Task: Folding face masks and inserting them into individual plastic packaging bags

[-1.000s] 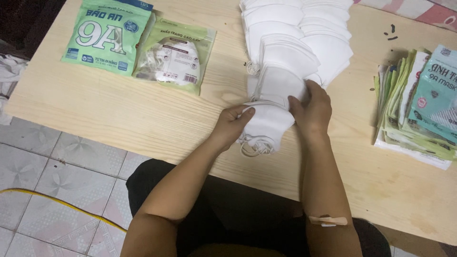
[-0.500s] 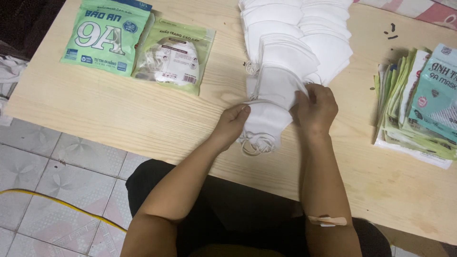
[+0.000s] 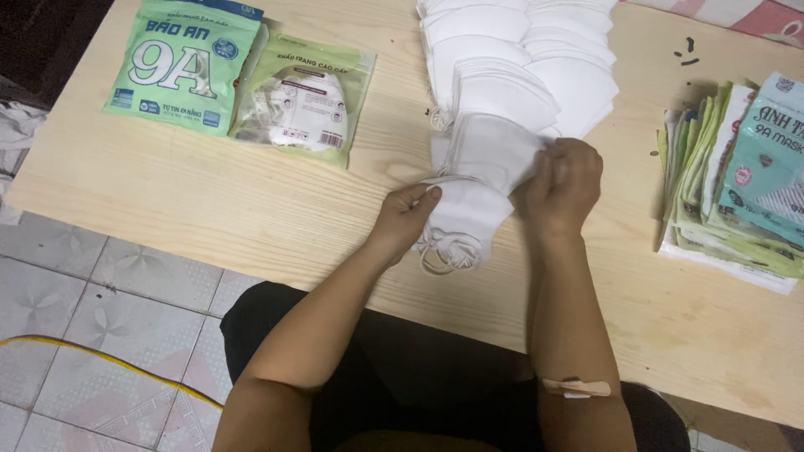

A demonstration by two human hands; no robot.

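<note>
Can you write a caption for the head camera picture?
Both hands, left hand and right hand, grip white folded masks on a wooden table.

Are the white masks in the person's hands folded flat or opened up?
Folded flat: the white masks lie as thin stacked layers between the left hand and right hand.

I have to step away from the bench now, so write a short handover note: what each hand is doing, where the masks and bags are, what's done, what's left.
Left hand: grips the near edge of a small bundle of white masks at the table's front edge.
Right hand: pinches the top mask of that bundle.
Mask pile: overlapping rows of white masks, at the far side, just beyond the hands.
Two filled green bags: lying far left on the wooden table.
Stack of flat bags: at the right edge.
Done: two bags look packed.
Left: the bundle in hand is not in a bag; most masks are loose.
</note>
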